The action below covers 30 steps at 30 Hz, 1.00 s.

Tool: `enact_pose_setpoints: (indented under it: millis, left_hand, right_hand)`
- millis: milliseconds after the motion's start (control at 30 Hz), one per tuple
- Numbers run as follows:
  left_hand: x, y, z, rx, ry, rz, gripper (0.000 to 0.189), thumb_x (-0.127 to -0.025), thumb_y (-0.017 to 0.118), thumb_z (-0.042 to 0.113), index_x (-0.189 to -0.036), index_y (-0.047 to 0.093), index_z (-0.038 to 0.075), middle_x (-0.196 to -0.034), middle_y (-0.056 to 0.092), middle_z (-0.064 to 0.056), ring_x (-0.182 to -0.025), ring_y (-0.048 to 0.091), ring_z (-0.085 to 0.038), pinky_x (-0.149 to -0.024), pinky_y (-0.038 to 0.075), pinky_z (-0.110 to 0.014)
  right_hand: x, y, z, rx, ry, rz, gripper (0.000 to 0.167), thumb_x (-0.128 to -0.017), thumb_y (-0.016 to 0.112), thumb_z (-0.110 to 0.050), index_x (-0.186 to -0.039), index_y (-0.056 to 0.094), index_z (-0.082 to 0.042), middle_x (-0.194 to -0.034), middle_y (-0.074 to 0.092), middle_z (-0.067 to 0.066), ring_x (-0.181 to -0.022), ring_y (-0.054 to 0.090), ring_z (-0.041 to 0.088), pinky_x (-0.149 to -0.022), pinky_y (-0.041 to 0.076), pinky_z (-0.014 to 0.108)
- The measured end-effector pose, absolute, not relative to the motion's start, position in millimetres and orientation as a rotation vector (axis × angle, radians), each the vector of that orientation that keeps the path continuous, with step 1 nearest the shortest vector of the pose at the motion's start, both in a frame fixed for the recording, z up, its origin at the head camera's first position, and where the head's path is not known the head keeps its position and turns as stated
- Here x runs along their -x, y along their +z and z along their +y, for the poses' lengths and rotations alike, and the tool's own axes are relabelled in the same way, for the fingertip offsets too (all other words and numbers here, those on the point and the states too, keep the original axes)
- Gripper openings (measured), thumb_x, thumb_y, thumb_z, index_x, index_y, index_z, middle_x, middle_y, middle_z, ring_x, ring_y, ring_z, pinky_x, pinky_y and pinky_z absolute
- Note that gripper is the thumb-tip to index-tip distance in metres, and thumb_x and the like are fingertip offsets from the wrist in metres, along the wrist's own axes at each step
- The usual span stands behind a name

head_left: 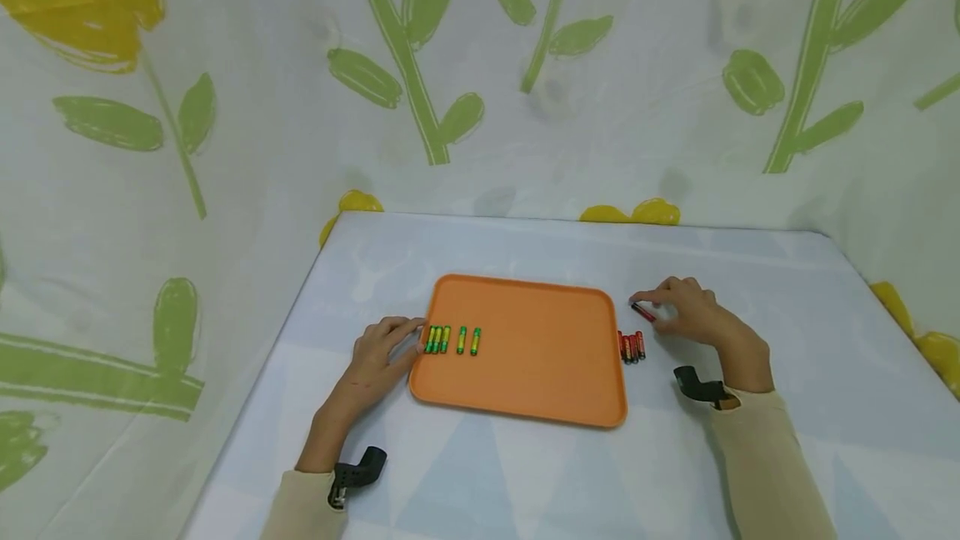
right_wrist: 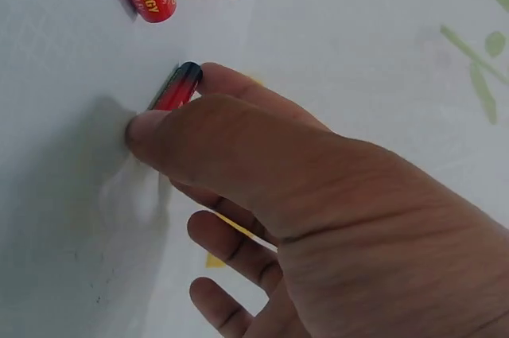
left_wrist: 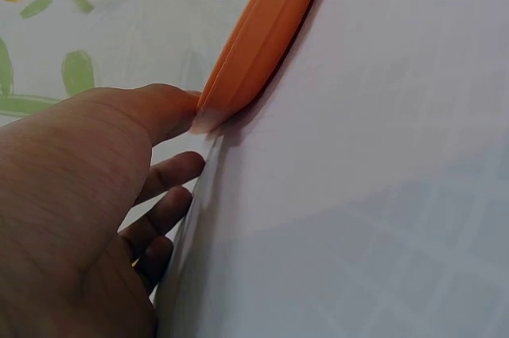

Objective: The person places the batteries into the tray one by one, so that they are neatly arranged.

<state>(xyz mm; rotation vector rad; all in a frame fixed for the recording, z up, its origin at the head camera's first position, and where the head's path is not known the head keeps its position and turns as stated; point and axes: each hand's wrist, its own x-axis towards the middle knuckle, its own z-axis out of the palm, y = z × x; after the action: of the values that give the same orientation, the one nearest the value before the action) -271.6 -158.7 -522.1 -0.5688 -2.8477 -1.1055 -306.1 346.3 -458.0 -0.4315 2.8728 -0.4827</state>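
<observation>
My left hand (head_left: 378, 361) rests against the left rim of an orange tray (head_left: 540, 340), thumb and a fingertip touching the edge, the fingers fairly straight. In the left wrist view, the thumb reaches the corner of the tray (left_wrist: 254, 44). Several green-and-yellow batteries (head_left: 446, 339) stand in a row on the tray's left side, close to those fingertips. To the right of the tray, my right hand (head_left: 690, 311) pinches a red-and-black battery (right_wrist: 179, 87) between thumb and index finger, close over the table. Its other fingers are spread loosely.
Several red batteries (head_left: 632, 347) lie side by side along the tray's right edge, close to the right hand. A pale patterned cloth (head_left: 480, 473) covers the table. Behind it hangs a flower-print curtain (head_left: 630, 107). Each wrist wears a black camera mount (head_left: 701, 386).
</observation>
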Motion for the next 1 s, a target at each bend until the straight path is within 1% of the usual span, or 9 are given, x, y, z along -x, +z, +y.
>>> enact_pose_setpoints:
  millis: [100, 167, 267, 400, 533, 633, 833, 900, 1000]
  left_hand:
    - [272, -522, -158, 0.563, -1.118, -2.837, 0.043, -0.102, 0.061, 0.031, -0.143, 0.057, 0.018, -0.133, 0.053, -0.007, -0.122, 0.045, -0.033, -0.096, 0.028, -0.053]
    - [273, -522, -157, 0.570, -1.121, -2.829, 0.043, -0.102, 0.060, 0.031, -0.142, 0.058, 0.017, -0.133, 0.054, -0.008, -0.122, 0.045, -0.033, -0.096, 0.029, -0.053]
    - [273, -524, -156, 0.576, -1.135, -2.830, 0.043, -0.102, 0.061, 0.031, -0.142, 0.058, 0.017, -0.132, 0.054, -0.009, -0.122, 0.045, -0.034, -0.097, 0.029, -0.054]
    - [273, -526, -159, 0.571, -1.123, -2.849, 0.043, -0.102, 0.061, 0.030, -0.142, 0.058, 0.018, -0.133, 0.054, -0.008, -0.123, 0.045, -0.034, -0.097, 0.029, -0.055]
    - [275, -527, -161, 0.568, -1.102, -2.848, 0.043, -0.102, 0.060, 0.033, -0.143, 0.057, 0.020, -0.133, 0.053, -0.007, -0.123, 0.045, -0.034, -0.096, 0.029, -0.055]
    - [276, -527, -161, 0.566, -1.117, -2.842, 0.043, -0.102, 0.060, 0.033, -0.143, 0.057, 0.020, -0.134, 0.053, -0.007, -0.123, 0.045, -0.033, -0.097, 0.029, -0.055]
    - [272, -527, -160, 0.562, -1.154, -2.849, 0.043, -0.102, 0.061, 0.030, -0.143, 0.057, 0.018, -0.133, 0.054, -0.008, -0.123, 0.044, -0.034, -0.098, 0.028, -0.054]
    - [272, -526, -160, 0.568, -1.140, -2.843, 0.043, -0.102, 0.061, 0.030, -0.143, 0.057, 0.018, -0.133, 0.054, -0.008, -0.122, 0.045, -0.034, -0.098, 0.028, -0.054]
    - [273, -525, -160, 0.580, -1.117, -2.828, 0.043, -0.102, 0.061, 0.030, -0.142, 0.058, 0.018, -0.132, 0.054, -0.008, -0.122, 0.045, -0.034, -0.098, 0.029, -0.054]
  right_hand:
    - [308, -456, 347, 0.390, -0.499, 2.875, 0.038, -0.088, 0.077, -0.013, -0.125, 0.071, -0.015, -0.110, 0.056, 0.014, -0.105, 0.044, 0.038, -0.081, 0.035, 0.056]
    - [309, -457, 349, 0.350, -0.512, 2.864, 0.038, -0.088, 0.078, -0.016, -0.125, 0.070, -0.013, -0.108, 0.057, 0.013, -0.105, 0.044, 0.037, -0.081, 0.035, 0.057]
    - [309, -462, 351, 0.321, -0.566, 2.836, 0.038, -0.090, 0.076, -0.017, -0.126, 0.069, -0.008, -0.104, 0.059, 0.009, -0.101, 0.048, 0.032, -0.083, 0.041, 0.052]
    - [311, -468, 353, 0.360, -0.663, 2.825, 0.034, -0.094, 0.069, -0.013, -0.127, 0.066, -0.004, -0.092, 0.061, 0.003, -0.087, 0.053, 0.023, -0.074, 0.047, 0.040]
    - [313, -474, 350, 0.357, -0.722, 2.823, 0.031, -0.097, 0.063, -0.009, -0.127, 0.065, -0.004, -0.085, 0.061, 0.000, -0.079, 0.053, 0.019, -0.071, 0.046, 0.035]
    - [314, -476, 346, 0.328, -0.733, 2.815, 0.031, -0.098, 0.062, -0.012, -0.128, 0.064, -0.004, -0.086, 0.063, 0.000, -0.080, 0.054, 0.019, -0.074, 0.046, 0.037]
    - [312, -471, 342, 0.246, -0.720, 2.796, 0.034, -0.098, 0.066, -0.020, -0.126, 0.062, -0.001, -0.092, 0.067, 0.003, -0.084, 0.059, 0.020, -0.081, 0.049, 0.044]
    - [311, -469, 342, 0.244, -0.711, 2.786, 0.035, -0.096, 0.069, -0.022, -0.124, 0.064, -0.001, -0.093, 0.066, 0.004, -0.086, 0.058, 0.021, -0.081, 0.049, 0.044]
    - [308, -468, 344, 0.269, -0.705, 2.768, 0.040, -0.092, 0.073, -0.019, -0.125, 0.063, 0.000, -0.093, 0.064, 0.004, -0.087, 0.056, 0.022, -0.080, 0.048, 0.041]
